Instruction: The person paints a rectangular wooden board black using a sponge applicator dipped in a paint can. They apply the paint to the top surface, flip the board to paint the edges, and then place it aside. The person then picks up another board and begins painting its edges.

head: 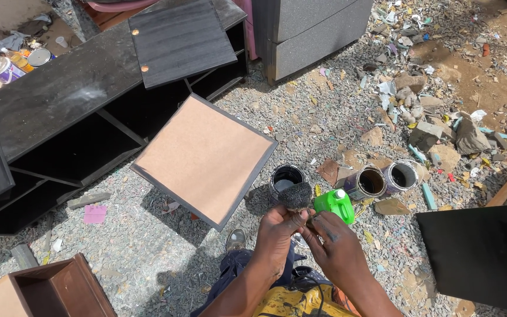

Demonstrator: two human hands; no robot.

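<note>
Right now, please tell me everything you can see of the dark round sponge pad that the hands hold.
The dark round sponge pad looks coarse and speckled grey-black, as if soaked with dark paint. It is raised above the gravel, in front of an open black paint tin. The left hand pinches it from below; the right hand meets it beside a green plastic bottle.

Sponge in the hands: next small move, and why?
Probably dip the dark sponge into the open black paint tin right behind it. The left hand holds the sponge up by its lower end, the right hand touches its base, and the tan panel beside them shows black only along its edges.
</note>
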